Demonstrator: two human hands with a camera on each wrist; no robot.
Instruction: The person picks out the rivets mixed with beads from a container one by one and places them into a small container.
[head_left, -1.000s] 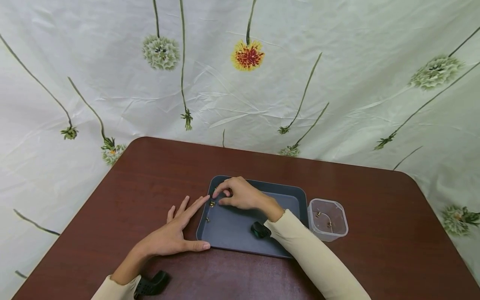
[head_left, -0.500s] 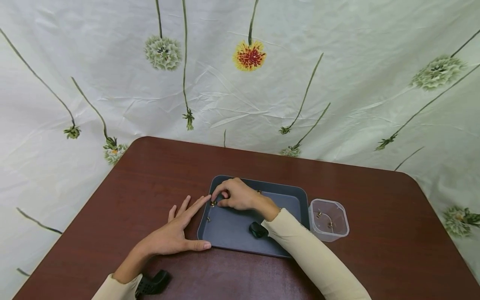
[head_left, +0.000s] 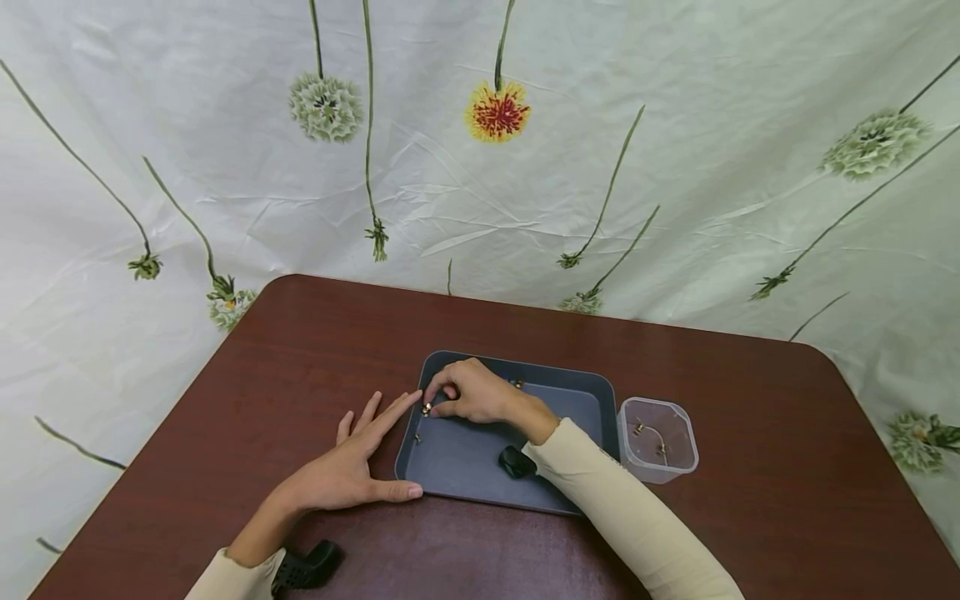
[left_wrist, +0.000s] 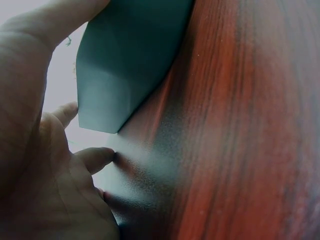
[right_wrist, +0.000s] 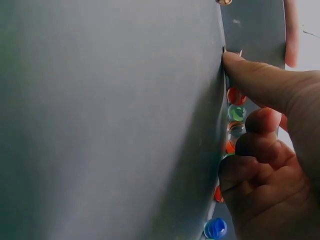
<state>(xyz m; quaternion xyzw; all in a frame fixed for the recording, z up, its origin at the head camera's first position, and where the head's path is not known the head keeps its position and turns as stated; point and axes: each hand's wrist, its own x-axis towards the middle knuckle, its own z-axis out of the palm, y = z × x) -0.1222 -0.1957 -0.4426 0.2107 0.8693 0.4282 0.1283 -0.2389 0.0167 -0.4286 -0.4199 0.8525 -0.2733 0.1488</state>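
Observation:
My right hand (head_left: 483, 392) reaches into a shallow blue-grey tray (head_left: 487, 467). Its thumb and index finger pinch a small brass-coloured metal piece (head_left: 426, 409) by the left wall; in the right wrist view the thumb mostly covers it. The other fingers are curled into the palm. My left hand (head_left: 341, 471) lies with fingers spread at the tray's left side, index fingertip and thumb at the rim. A second small brass piece (head_left: 417, 438) lies nearer along that wall. Glass marbles, among them a red one (right_wrist: 236, 95) and a blue one (right_wrist: 215, 228), line a wall in the right wrist view.
A clear plastic box (head_left: 657, 475) stands against the tray's right side, with brass pieces and a curved thin strand (head_left: 654, 433) inside. Small shiny items (head_left: 517, 384) sit at the tray's far wall. The brown table (head_left: 330, 333) ends before a flowered cloth.
My right thumb and index finger have shifted slightly and closed in on the brass piece, which has tilted. Small items at the far wall now show behind the right wrist. My left hand stays put.

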